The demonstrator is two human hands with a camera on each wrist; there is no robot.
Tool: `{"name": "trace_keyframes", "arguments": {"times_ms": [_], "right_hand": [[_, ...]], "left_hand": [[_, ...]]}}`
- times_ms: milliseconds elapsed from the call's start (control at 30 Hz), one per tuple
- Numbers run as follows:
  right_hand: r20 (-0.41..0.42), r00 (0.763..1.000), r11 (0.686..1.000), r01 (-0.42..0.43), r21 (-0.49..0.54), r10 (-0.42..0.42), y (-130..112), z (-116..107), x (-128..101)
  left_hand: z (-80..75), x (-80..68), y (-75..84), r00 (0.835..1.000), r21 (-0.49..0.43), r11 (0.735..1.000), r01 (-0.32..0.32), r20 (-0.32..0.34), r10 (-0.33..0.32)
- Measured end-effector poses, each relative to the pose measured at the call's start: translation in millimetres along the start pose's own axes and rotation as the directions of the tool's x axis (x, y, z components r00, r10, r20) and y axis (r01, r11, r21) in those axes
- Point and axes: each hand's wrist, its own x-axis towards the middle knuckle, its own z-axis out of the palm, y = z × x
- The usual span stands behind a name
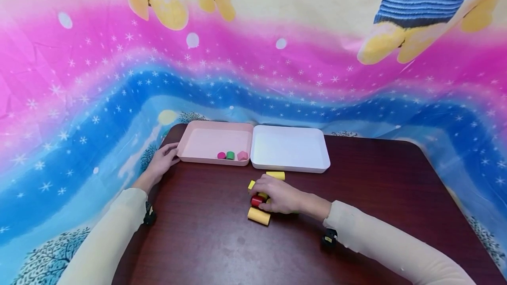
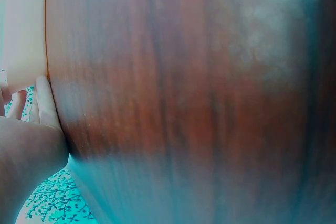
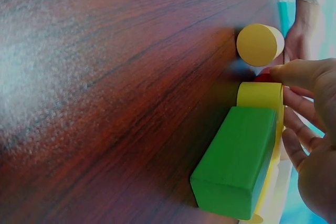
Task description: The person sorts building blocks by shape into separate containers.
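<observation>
My right hand [image 1: 264, 193] lies curled over a small cluster of blocks in the middle of the dark wooden table [image 1: 206, 245]. Its thumb and fingers pinch a red block [image 1: 256, 200]. In the right wrist view the fingers [image 3: 302, 74] close on the red block [image 3: 264, 77], beside a yellow block [image 3: 260, 95] and a green block [image 3: 239, 161]. A yellow cylinder [image 1: 259, 216] lies just in front of the hand. My left hand [image 1: 170, 154] rests with relaxed fingers against the left corner of the pink tray [image 1: 198, 132].
In the pink tray lie a magenta block [image 1: 221, 155], a green block [image 1: 230, 155] and a pink block [image 1: 243, 155]. A white tray [image 1: 290, 148] stands to its right. A yellow bar [image 1: 275, 175] lies before the white tray. A patterned cloth hangs behind.
</observation>
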Motion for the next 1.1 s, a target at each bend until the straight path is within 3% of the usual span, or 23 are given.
{"name": "trace_keyframes", "arguments": {"times_ms": [733, 1100], "right_hand": [[-0.026, 0.997, 0.994, 0.067, -0.091, -0.070, 1.3, 2.5, 1.3], [-0.084, 0.995, 0.998, 0.049, -0.040, -0.053, 0.0, 3.9, 1.4]], "left_hand": [[-1.5, 0.1, -2.1, 1.000, -0.004, 1.000, -0.015, 0.003, 0.015], [-2.0, 0.2, -1.6, 1.000, 0.000, 1.000, -0.016, 0.007, 0.016]]}}
